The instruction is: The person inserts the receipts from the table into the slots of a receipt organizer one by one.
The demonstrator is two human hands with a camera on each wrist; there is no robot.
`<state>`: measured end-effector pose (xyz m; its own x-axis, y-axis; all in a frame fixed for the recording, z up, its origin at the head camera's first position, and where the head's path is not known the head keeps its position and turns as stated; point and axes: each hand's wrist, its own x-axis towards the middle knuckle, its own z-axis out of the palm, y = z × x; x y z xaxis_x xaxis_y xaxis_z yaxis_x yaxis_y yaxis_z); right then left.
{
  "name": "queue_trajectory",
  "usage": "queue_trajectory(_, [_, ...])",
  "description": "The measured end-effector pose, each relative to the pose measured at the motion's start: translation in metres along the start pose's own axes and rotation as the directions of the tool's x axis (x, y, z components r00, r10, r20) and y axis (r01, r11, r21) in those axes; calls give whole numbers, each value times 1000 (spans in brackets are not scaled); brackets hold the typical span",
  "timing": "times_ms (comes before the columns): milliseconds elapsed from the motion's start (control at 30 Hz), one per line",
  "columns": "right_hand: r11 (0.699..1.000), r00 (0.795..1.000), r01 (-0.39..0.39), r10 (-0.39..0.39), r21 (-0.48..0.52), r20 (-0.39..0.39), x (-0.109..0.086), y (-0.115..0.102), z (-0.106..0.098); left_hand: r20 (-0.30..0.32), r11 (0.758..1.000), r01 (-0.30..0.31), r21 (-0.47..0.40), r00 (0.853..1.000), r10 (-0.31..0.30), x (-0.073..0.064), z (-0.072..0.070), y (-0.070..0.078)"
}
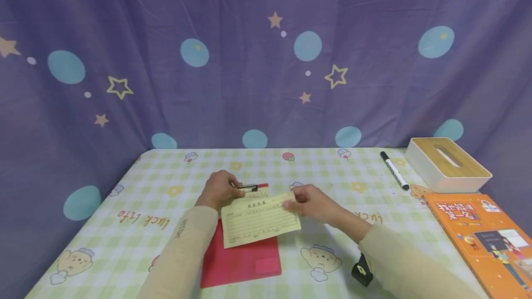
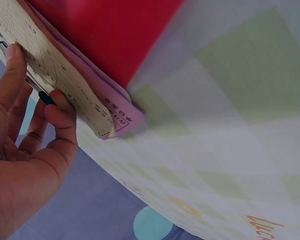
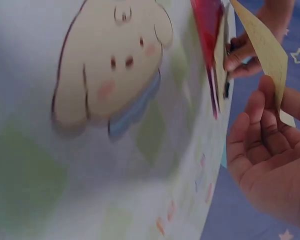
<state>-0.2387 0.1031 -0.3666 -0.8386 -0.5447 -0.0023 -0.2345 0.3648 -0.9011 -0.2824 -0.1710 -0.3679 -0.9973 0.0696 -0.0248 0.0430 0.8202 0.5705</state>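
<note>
A red clipboard (image 1: 232,266) lies on the checked tablecloth, its metal clip (image 1: 250,188) at the far end. My left hand (image 1: 218,190) pinches that clip; in the left wrist view, thumb and fingers sit on the black-tipped clip (image 2: 46,98). Beneath the clip are yellow printed forms (image 2: 55,65) with a pink sheet (image 2: 125,120) under them. Between thumb and fingers, my right hand (image 1: 314,204) holds the right edge of a yellow form (image 1: 258,224), raised and tilted over the board. In the right wrist view this form (image 3: 266,50) stands apart from the clipboard.
To the right lie a black-capped marker (image 1: 394,170) and an orange book (image 1: 469,225), with a white tissue box (image 1: 449,163) behind the book. A small black object (image 1: 362,272) sits by my right sleeve. A purple curtain (image 1: 249,82) hangs behind the table.
</note>
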Motion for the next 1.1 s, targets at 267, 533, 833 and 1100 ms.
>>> queue_trajectory(267, [996,992,-81,77,-41,-95,25,-1,38,14,1000,13,-9,1000,-13,0,-1,0])
queue_trajectory(533, [985,979,-164,156,-45,-132,43,-8,64,29,999,29,-35,999,-28,1,-2,4])
queue_trajectory(833, [958,928,-286,273,-15,-254,57,-19,78,26,1000,28,-4,999,-28,2,-1,3])
queue_trajectory(1100, [956,912,-289,258,-51,-318,63,-15,86,26,1000,13,22,1000,-14,0,-4,4])
